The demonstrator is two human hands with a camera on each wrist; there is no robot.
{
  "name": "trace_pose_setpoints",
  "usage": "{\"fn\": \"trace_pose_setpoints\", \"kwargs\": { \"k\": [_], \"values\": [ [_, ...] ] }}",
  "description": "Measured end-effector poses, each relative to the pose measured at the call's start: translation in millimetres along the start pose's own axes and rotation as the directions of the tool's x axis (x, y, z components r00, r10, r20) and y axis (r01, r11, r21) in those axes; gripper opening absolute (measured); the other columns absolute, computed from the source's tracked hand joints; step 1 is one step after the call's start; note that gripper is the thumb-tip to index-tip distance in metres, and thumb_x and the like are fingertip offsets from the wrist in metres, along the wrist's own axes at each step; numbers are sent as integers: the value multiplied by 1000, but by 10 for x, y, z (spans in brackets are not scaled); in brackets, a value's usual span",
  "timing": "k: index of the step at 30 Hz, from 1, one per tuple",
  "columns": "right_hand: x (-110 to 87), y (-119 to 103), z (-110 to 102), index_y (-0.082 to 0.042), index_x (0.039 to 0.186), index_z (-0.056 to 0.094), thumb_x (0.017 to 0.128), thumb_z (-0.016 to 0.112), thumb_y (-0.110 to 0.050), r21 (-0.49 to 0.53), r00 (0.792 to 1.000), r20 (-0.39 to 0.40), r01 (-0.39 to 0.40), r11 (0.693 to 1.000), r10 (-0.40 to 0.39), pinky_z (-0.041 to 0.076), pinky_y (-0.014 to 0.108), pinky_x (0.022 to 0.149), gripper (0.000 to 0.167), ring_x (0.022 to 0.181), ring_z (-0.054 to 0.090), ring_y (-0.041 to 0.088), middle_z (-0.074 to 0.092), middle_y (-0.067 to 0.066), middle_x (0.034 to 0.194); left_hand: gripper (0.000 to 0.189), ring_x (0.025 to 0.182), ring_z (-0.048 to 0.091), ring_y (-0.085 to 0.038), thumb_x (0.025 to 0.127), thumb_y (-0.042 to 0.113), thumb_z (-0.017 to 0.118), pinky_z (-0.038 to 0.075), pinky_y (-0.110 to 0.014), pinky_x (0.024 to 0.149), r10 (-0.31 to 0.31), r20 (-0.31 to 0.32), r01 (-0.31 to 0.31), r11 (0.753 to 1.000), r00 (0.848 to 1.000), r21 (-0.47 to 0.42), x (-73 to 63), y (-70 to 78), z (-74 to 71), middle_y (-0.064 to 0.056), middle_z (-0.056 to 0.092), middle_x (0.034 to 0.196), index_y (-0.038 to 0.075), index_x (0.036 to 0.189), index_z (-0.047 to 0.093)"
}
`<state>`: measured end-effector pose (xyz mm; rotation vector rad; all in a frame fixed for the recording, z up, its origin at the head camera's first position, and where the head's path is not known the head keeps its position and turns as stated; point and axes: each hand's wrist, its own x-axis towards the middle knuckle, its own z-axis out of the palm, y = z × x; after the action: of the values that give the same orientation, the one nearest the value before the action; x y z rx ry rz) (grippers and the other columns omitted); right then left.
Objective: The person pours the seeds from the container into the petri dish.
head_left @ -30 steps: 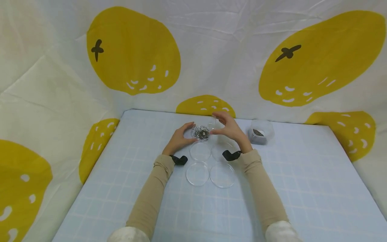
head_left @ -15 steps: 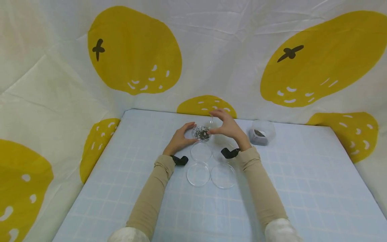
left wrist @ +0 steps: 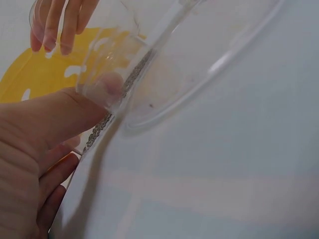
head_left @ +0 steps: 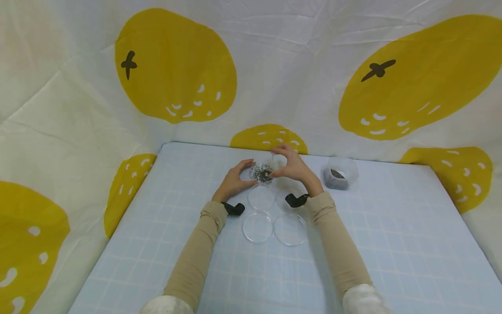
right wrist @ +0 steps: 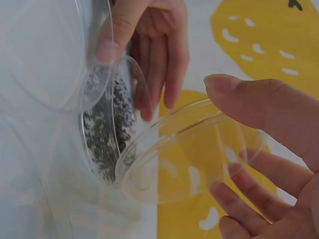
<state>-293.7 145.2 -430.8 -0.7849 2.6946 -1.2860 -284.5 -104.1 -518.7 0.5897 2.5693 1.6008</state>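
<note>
My left hand [head_left: 232, 179] holds a clear round dish [right wrist: 102, 134] at the table's far side, thumb on the near side and fingers round the back. Small dark flakes [head_left: 262, 173] lie scattered over the dish's bottom. Between thumb and fingers, my right hand [head_left: 295, 167] grips a clear cup-like container [right wrist: 174, 159], tilted on its side with its rim by the dish's right edge. No dark flakes show inside this container. In the left wrist view, the left thumb [left wrist: 65, 117] presses against the clear wall.
Clear round lids or dishes [head_left: 262, 197] [head_left: 257, 227] [head_left: 290, 229] lie in front of the hands, with another [head_left: 283, 201] partly beneath the right wrist. A clear box [head_left: 336, 178] holding dark material stands to the right. A patterned cloth [head_left: 290, 74] hangs behind the table.
My right hand has shifted slightly left with the clear container, bringing it nearer to the dish and changing its tilt. My left hand stays in place round the dish.
</note>
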Motion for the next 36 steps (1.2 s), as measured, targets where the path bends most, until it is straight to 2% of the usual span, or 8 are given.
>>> {"fn": "trace_pose_setpoints", "kwargs": {
  "k": [11, 17, 24, 29, 36],
  "values": [
    [177, -10, 212, 2, 141, 51, 72, 88, -11, 4, 996, 92, 11, 1000, -12, 39, 56, 107, 79, 130, 41, 40, 42, 21, 140, 81, 142, 35, -16, 82, 28, 84, 23, -40, 120, -15, 11, 15, 1000, 1000, 19, -9, 25, -2, 2, 50, 148, 18, 150, 42],
    [256, 9, 323, 0, 142, 51, 74, 88, -13, -16, 988, 156, -2, 1000, 4, 39, 54, 108, 78, 130, 41, 37, 43, 19, 142, 80, 142, 35, -15, 83, 28, 83, 24, -40, 120, -28, 21, 28, 999, 999, 24, -18, 45, -7, 4, 49, 148, 20, 150, 41],
    [293, 5, 393, 0, 142, 52, 73, 89, -13, -28, 979, 202, 10, 1000, -4, 38, 53, 109, 79, 131, 41, 36, 45, 20, 142, 79, 142, 35, -16, 84, 22, 82, 25, -37, 119, 2, 22, -3, 999, 1000, 44, -18, 65, 0, 1, 49, 149, 16, 151, 40],
    [291, 42, 420, -2, 142, 51, 73, 90, -15, -56, 977, 214, 23, 998, -10, 37, 52, 110, 80, 131, 40, 36, 45, 20, 142, 79, 142, 36, -17, 83, 18, 83, 25, -35, 119, -3, 20, 2, 999, 1000, 51, -15, 82, 15, -1, 49, 149, 15, 150, 41],
    [310, 28, 419, -4, 144, 50, 75, 89, -14, -60, 971, 239, 12, 998, 3, 34, 52, 113, 80, 136, 35, 35, 42, 18, 147, 79, 142, 36, -20, 85, 27, 81, 27, -38, 119, 32, 55, -38, 994, 998, 99, 2, 47, -40, -4, 46, 151, 11, 151, 40]
  ]
}}
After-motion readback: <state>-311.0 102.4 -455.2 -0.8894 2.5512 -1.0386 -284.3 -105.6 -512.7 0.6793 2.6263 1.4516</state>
